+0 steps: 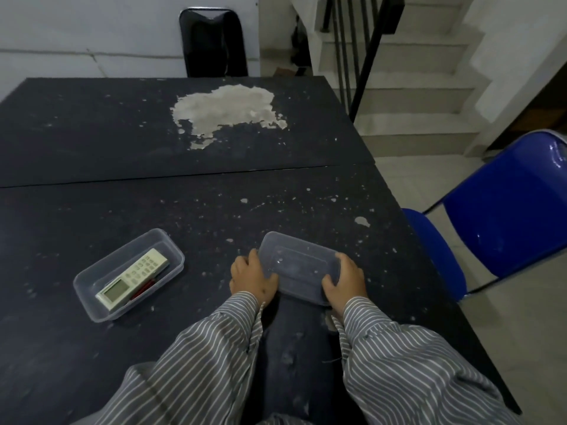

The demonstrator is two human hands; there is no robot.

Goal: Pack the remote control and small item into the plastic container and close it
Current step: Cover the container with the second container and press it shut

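Note:
A clear plastic container lies open on the dark table, left of my hands. Inside it a white remote control lies diagonally, screen end toward me. A small red item shows beside the remote, partly hidden under it. The clear plastic lid lies flat on the table in front of me. My left hand grips the lid's left end and my right hand grips its right end, both in striped sleeves.
The dark table has a large pale worn patch at the back. A blue chair stands close to the table's right edge. A black chair stands behind the far edge. Stairs rise at the back right.

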